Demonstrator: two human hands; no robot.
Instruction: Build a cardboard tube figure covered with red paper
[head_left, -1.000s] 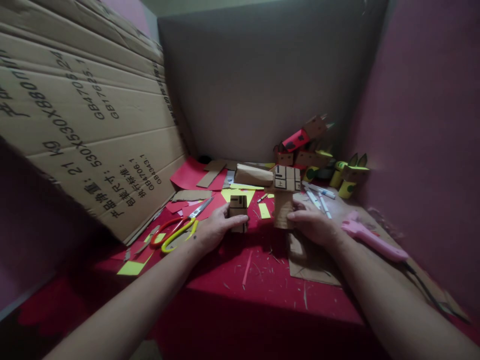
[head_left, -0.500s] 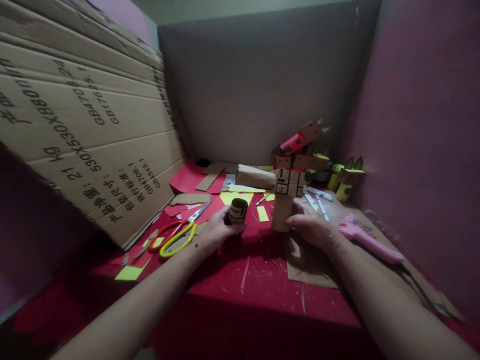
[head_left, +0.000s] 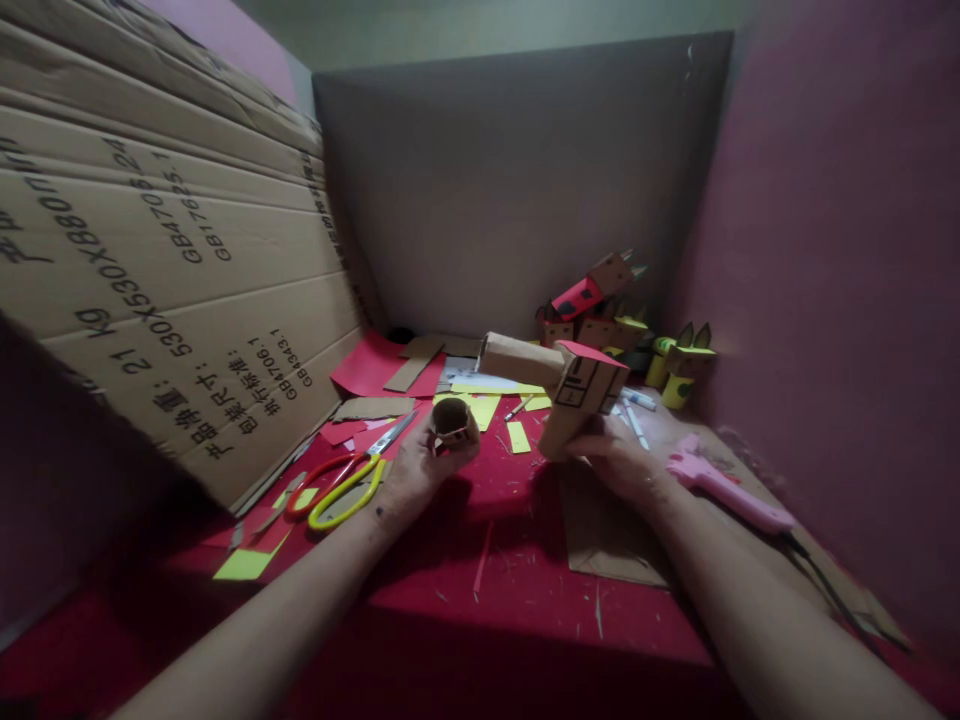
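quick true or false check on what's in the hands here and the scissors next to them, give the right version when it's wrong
1. The left hand holds a short cardboard tube. True.
2. The tube's upper end is sealed. False: it is open, and the hollow inside shows.
3. The right hand holds a cardboard piece with a red top face. True.
4. The cardboard piece is free of any printing. False: black lines mark its side.
5. The scissors lie to the left of the left hand. True.
6. Both scissor handles are red. False: one is red, the other yellow.

Pink wall (head_left: pixel 847 250) in dim light
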